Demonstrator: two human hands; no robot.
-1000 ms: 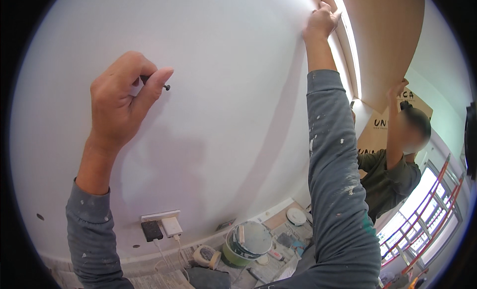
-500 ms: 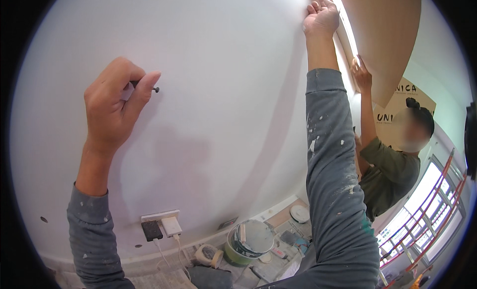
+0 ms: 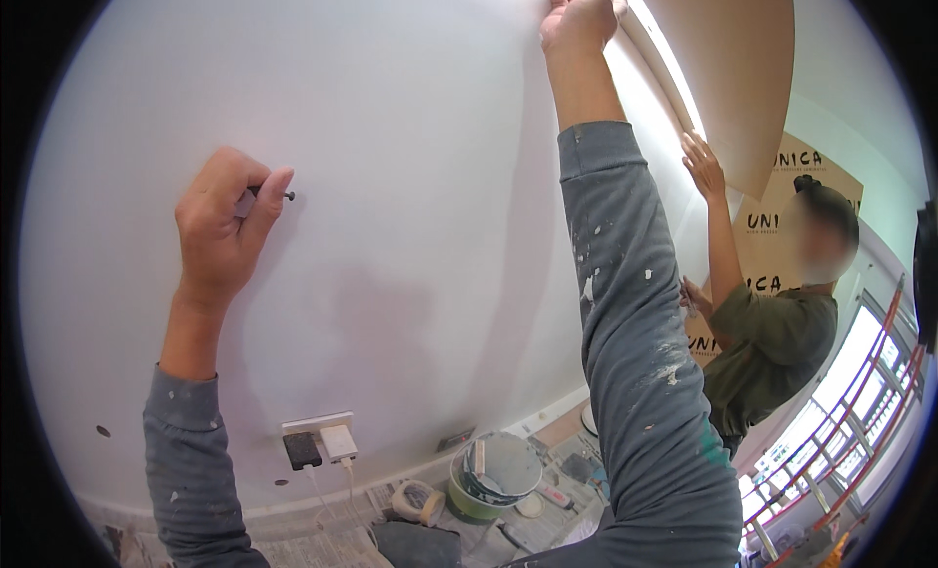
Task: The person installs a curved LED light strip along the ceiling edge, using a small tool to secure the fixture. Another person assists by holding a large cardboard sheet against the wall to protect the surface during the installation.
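My left hand (image 3: 220, 221) is closed in a pinch on a small dark screw (image 3: 287, 196), just off the white wall (image 3: 420, 148). My right hand (image 3: 576, 21) is raised at the top of the view, fingers curled at the edge of a wooden trim (image 3: 657, 65) beside a bright light strip. A curved light-brown panel (image 3: 738, 50) hangs right of it. A co-worker in olive green (image 3: 772, 353) has one hand (image 3: 702, 168) up at the trim; their lower hand (image 3: 692, 299) is partly hidden behind my right sleeve.
Two plugged chargers (image 3: 335, 443) sit low on the wall. A bucket (image 3: 493, 475), a tape roll (image 3: 417, 502) and scattered tools lie along the papered surface below. Printed brown boards (image 3: 821, 187) stand behind the co-worker. A red-railed ladder (image 3: 850, 451) leans near the window at the right.
My left hand has moved down with the screw. My right hand has shifted up and left. The co-worker's upper hand has left the panel's lower corner for the trim.
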